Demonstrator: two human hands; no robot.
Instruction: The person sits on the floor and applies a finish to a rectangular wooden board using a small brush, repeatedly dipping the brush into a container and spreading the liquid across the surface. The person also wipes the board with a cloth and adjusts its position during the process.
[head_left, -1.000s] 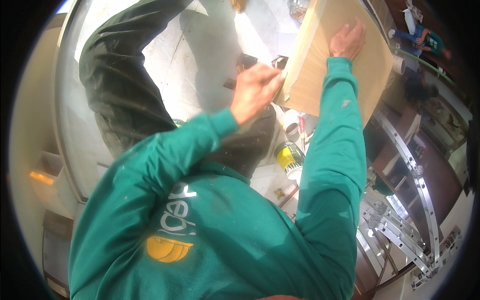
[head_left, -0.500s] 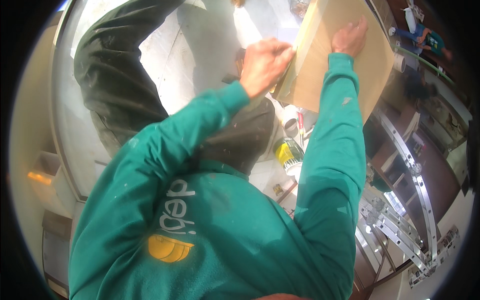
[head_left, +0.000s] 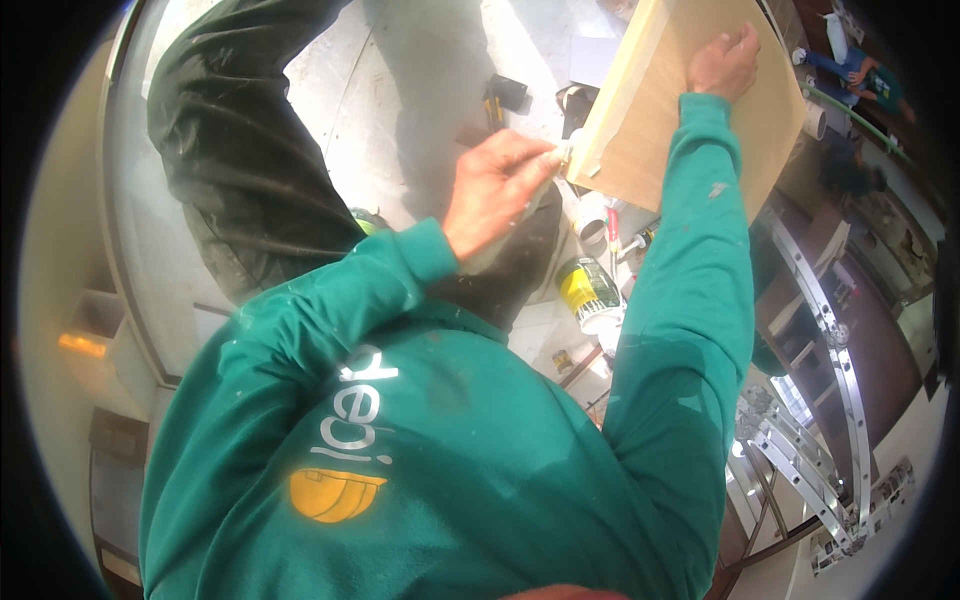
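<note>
A pale wooden board (head_left: 690, 150) stands tilted at the upper right, with a lighter strip (head_left: 622, 100) running along its left edge. My left hand (head_left: 497, 190) is closed at the board's near left corner, thumb and fingers pinching a small pale piece that looks like the end of a thin strip. The fingers partly cover it, so its exact kind is unclear. Resting on the board's face near its far right side is my right hand (head_left: 724, 66), fingers bent but apart, with nothing seen in it.
Below the board stand a yellow-and-green tub (head_left: 588, 290), a cup-like cylinder (head_left: 590, 225) and a red-handled tool (head_left: 613, 225). A black-and-yellow tool (head_left: 493, 108) lies on the pale floor. A metal ladder (head_left: 835, 340) is at the right; another person (head_left: 868, 75) is at the far upper right.
My left hand has moved down and left to the board's near corner, its pinch kept. My right hand stays on the board, which has shifted slightly right in view.
</note>
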